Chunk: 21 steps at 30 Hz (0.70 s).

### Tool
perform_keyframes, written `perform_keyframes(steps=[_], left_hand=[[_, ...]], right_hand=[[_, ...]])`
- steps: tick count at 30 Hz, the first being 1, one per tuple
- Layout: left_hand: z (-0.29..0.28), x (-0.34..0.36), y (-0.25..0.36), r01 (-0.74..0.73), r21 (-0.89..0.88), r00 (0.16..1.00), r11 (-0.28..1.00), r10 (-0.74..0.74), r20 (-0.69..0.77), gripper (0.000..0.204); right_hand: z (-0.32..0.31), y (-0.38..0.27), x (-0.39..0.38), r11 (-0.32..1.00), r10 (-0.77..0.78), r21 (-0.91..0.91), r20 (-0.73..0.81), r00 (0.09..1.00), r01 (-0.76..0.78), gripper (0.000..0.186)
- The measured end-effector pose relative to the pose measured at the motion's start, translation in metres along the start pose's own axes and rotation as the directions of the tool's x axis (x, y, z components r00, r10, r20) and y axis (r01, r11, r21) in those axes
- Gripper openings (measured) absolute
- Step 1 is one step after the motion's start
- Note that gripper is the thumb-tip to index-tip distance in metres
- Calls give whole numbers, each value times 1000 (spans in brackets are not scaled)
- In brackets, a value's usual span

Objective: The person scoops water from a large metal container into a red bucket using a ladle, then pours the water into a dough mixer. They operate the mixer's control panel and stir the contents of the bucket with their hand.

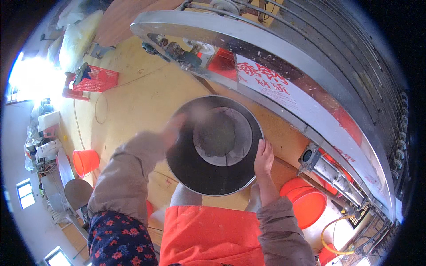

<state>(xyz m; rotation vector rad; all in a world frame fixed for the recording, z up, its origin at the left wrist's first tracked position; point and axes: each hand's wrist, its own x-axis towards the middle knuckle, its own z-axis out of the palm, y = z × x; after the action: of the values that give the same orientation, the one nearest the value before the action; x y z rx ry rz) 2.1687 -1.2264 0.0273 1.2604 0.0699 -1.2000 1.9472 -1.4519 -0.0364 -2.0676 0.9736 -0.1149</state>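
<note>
The fingers of my right hand (264,159) are closed on the right rim of a dark round pan (213,179), close together along its edge. My left hand (174,127) is a blur at the pan's upper left; I cannot tell whether those fingers are apart or together, or whether they grip anything. Inside the pan, toward its upper right, shows a pale disc (243,133) with a dark grey patch (215,135) across its middle; what the patch is made of I cannot make out.

I judge the step in hand to be left-handed work about the pan while the right hand steadies it. The next move seems to call for a firm right hold and a level pan.

The pan sits in front of my red apron (208,235), its near edge overlapping my knees. Beyond its upper right runs the curved metal rim of a machine (177,22), the edge to mind. A red tub (308,206) crowds my right elbow side. Room opens to the upper left over the yellowish floor (137,84), with a red bucket (85,162) farther out left.
</note>
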Motion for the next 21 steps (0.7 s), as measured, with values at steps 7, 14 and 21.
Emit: perform_keyframes(steps=[7, 14, 21], left_hand=[[43, -48, -122, 126, 959, 875, -253, -428, -228, 59], [-30, 80, -30, -13, 357, 998, 934, -11, 64, 40], [72, -31, -114, 332, 942, 694, 44, -688, -212, 61]], right_hand=[[3, -1, -3, 993, -36, -118, -57, 998, 29, 29], [6, 9, -3, 994, -54, -95, -36, 998, 51, 22], [10, 5, -4, 997, -25, -76, -99, 995, 17, 20]])
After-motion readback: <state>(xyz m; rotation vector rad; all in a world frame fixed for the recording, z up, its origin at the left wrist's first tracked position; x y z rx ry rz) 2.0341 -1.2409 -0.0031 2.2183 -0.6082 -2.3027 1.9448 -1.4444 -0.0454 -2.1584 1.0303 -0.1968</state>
